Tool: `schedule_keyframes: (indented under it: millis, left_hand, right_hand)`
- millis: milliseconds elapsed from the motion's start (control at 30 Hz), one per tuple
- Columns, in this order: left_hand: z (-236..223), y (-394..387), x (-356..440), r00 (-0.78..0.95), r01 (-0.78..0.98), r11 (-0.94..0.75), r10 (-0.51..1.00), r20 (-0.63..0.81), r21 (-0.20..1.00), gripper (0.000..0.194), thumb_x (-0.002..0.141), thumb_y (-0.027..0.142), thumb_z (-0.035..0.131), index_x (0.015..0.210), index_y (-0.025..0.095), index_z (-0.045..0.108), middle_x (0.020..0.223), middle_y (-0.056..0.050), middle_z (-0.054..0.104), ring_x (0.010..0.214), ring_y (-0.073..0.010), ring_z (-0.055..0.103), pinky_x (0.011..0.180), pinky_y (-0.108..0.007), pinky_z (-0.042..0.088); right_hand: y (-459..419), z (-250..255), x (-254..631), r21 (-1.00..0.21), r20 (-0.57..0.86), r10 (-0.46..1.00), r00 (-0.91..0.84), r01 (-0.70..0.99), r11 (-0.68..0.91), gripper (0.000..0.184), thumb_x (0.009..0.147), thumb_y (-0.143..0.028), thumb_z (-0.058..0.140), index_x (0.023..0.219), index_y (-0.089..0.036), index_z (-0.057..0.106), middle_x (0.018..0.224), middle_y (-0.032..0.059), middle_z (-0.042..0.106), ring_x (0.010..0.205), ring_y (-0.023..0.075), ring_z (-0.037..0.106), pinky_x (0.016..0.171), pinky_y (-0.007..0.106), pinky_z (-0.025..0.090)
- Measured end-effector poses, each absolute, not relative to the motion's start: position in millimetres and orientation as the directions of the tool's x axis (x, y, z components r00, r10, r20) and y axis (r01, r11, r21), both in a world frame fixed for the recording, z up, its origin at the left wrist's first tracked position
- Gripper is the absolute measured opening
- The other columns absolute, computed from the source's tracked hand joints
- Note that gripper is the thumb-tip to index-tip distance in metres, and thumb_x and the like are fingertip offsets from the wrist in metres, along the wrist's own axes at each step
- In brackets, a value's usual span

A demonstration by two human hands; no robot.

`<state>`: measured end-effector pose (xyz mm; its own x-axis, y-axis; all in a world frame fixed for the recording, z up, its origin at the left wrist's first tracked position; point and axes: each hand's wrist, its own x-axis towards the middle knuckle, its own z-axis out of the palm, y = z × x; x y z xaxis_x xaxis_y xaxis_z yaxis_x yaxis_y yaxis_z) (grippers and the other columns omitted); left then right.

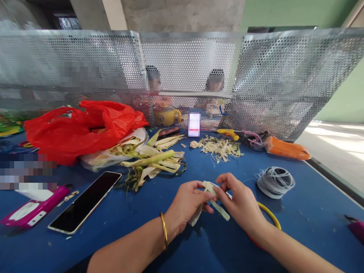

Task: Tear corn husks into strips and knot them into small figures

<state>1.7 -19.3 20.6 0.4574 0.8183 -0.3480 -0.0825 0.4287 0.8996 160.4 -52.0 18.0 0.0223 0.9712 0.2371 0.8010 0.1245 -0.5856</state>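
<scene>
Clearly, the piece being worked is next to weightless: a pale husk strip (211, 188), thin and papery, with one narrow length drooping below the fingers. I'd judge it soft and bendable across its width, a little stiffer along the grain, and apt to split lengthwise if tugged sideways. It doesn't look slippery; a dry pinch should be enough. The best hold, to my mind, is at the gathered upper part, flat between thumb and forefinger, leaving the drooping length free so it doesn't crease.

From where I stand, the strip sits between the two hands, raised above the blue tabletop (318, 212). The left hand (186, 203) has it pinched between thumb and fingers, and another pale bit hangs below that palm. The right hand (241, 201) is just beside it, its fingers curled in close to the strip's right edge. Something slim and shiny shows by those fingers, but I can't tell what it is, nor whether that hand grips it or the strip.

Beyond the left hand lies a pile of husks (162, 161), and straight ahead, well apart from the fingers, a heap of shreds (220, 148). To the right of the right hand rests a wound grey coil (275, 182).
</scene>
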Motion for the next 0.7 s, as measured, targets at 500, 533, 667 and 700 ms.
schedule_keyframes:
  millis: [500,533,667,700]
  left_hand:
    - [25.5,-23.8,-0.5,0.697,0.137,0.411,0.606,-0.382,0.901,0.014,0.063,0.026,0.070,0.065,0.012,0.071,0.066,-0.006,0.070,0.045,-0.0087,0.054,0.046,-0.020,0.040]
    - [25.1,-23.8,-1.2,0.705,0.142,0.414,0.595,-0.386,0.899,0.015,0.064,0.028,0.070,0.066,0.013,0.071,0.068,-0.006,0.070,0.045,-0.0086,0.054,0.046,-0.019,0.039]
    - [25.8,-24.4,-1.9,0.711,0.163,0.399,0.586,-0.388,0.902,0.021,0.065,0.034,0.072,0.061,0.013,0.071,0.061,-0.005,0.068,0.044,-0.0082,0.053,0.045,-0.018,0.037]
    - [26.3,-25.0,-1.5,0.713,0.175,0.399,0.579,-0.396,0.900,0.021,0.064,0.034,0.072,0.059,0.014,0.071,0.058,-0.005,0.067,0.044,-0.0083,0.052,0.045,-0.018,0.037]
  right_hand:
    - [-44.5,29.4,167.1,-0.929,-0.085,0.975,-0.205,0.370,-0.003,0.026,0.076,-0.043,0.065,0.072,-0.018,0.060,0.065,-0.0014,0.061,0.059,0.0127,0.053,0.055,0.024,0.040]
    - [-44.1,28.0,165.9,-0.953,-0.120,0.971,-0.207,0.299,-0.054,0.028,0.074,-0.044,0.067,0.071,-0.017,0.059,0.062,-0.0026,0.059,0.056,0.0115,0.052,0.053,0.024,0.039]
    - [-44.4,25.3,159.3,-0.987,-0.110,0.990,-0.090,0.126,-0.098,0.031,0.073,-0.045,0.067,0.065,-0.018,0.054,0.051,-0.0072,0.047,0.047,0.0075,0.041,0.047,0.021,0.033]
    - [-44.5,25.0,158.1,-0.990,-0.109,0.993,-0.052,0.096,-0.103,0.031,0.074,-0.045,0.065,0.065,-0.018,0.053,0.050,-0.0080,0.044,0.045,0.0071,0.039,0.046,0.021,0.032]
